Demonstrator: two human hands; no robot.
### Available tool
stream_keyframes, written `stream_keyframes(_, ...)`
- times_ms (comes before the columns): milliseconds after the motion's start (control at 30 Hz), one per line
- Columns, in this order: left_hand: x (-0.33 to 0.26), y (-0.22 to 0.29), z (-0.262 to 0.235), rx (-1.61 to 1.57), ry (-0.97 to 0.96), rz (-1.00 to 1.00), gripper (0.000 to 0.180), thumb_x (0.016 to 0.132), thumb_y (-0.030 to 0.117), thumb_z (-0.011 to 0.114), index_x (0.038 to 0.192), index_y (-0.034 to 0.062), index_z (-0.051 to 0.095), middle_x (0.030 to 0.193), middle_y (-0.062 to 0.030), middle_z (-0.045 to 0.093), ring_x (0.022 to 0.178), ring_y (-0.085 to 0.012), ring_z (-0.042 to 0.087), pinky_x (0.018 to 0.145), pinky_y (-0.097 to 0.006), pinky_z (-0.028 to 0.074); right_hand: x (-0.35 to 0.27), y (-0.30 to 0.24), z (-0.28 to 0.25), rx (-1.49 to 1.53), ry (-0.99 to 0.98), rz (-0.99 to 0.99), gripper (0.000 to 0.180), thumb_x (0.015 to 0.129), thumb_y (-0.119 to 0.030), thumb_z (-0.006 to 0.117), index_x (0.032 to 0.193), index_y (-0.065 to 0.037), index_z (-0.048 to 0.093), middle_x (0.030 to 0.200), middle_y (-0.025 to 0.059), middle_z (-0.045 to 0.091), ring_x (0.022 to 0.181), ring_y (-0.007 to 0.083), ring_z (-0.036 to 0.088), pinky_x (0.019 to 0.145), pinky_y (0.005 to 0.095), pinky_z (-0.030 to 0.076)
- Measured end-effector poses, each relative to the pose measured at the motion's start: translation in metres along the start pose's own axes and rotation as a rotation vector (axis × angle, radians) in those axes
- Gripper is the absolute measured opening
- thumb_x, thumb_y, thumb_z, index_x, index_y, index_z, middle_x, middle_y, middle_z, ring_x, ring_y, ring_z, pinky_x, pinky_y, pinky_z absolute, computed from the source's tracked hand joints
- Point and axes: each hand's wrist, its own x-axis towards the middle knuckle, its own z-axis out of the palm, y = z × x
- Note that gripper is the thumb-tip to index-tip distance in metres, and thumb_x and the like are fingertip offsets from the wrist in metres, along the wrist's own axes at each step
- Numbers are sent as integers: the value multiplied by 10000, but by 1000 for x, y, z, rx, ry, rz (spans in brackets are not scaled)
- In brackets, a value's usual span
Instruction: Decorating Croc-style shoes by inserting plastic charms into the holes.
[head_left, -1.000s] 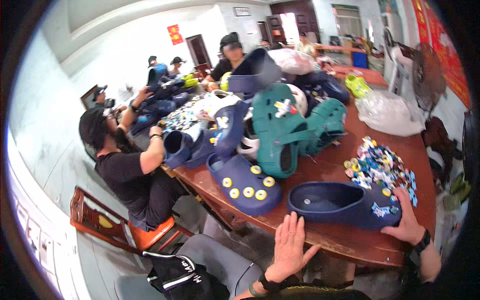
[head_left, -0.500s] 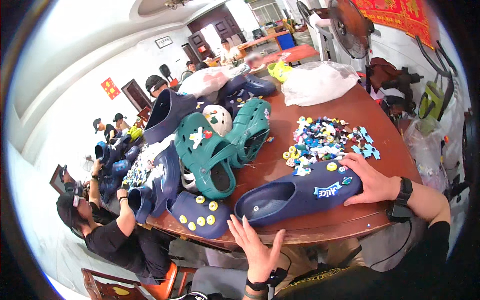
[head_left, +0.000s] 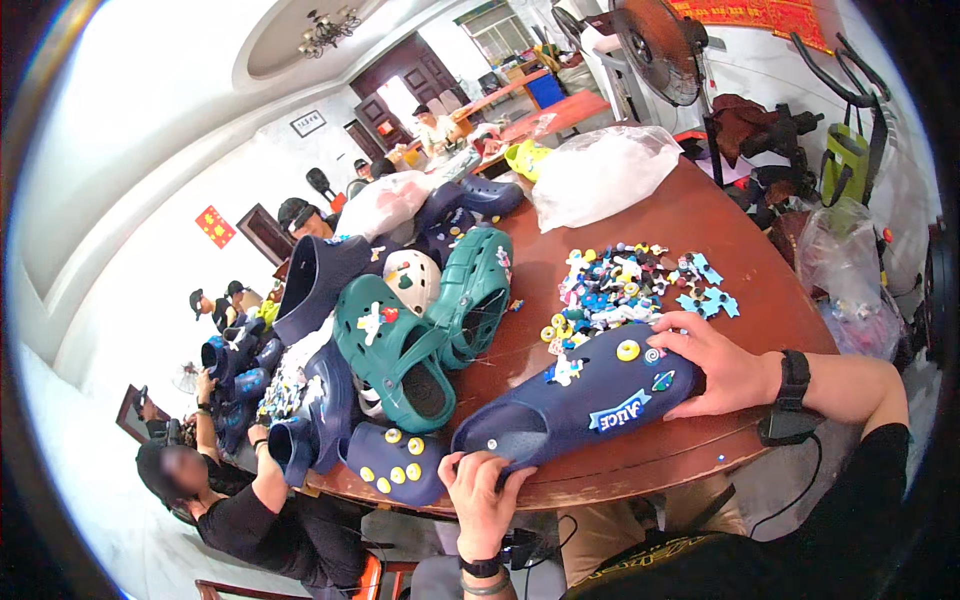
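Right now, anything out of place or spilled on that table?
One oddity: a tiny blue speck sits alone near the edge of the table, apart from the charm heap beyond the held navy clog. Too small to identify.

There are two grips [head_left: 484, 500] [head_left: 730, 372] on one navy clog [head_left: 592, 386], two green clogs [head_left: 360, 342] [head_left: 474, 282] and one chandelier [head_left: 328, 34].

Navy clog [head_left: 574, 402]: toe hidden behind right hand [head_left: 732, 372].
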Motion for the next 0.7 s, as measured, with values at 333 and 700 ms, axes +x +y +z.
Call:
stream_keyframes(333, 40, 31, -38, -114, -155, 283, 281, 717, 159, 799, 847, 39, 580, 809, -96, 604, 676, -276, 615, 564, -356, 503, 1, 9, -16, -60, 227, 130, 814, 716, -206, 821, 1362, -17, 362, 1302, 163, 382, 1226, 287, 419, 1009, 377, 394)
stream_keyframes(700, 249, -9, 7, 379, 153, 168, 174, 804, 153, 654, 876, 36, 547, 866, -129, 577, 823, -322, 601, 659, -412, 493, -6, 5, -11, 132, 185, 66, 534, 768, -38, 721, 1244, -61, 481, 1226, 108, 422, 963, 187, 515, 818, 305, 477)
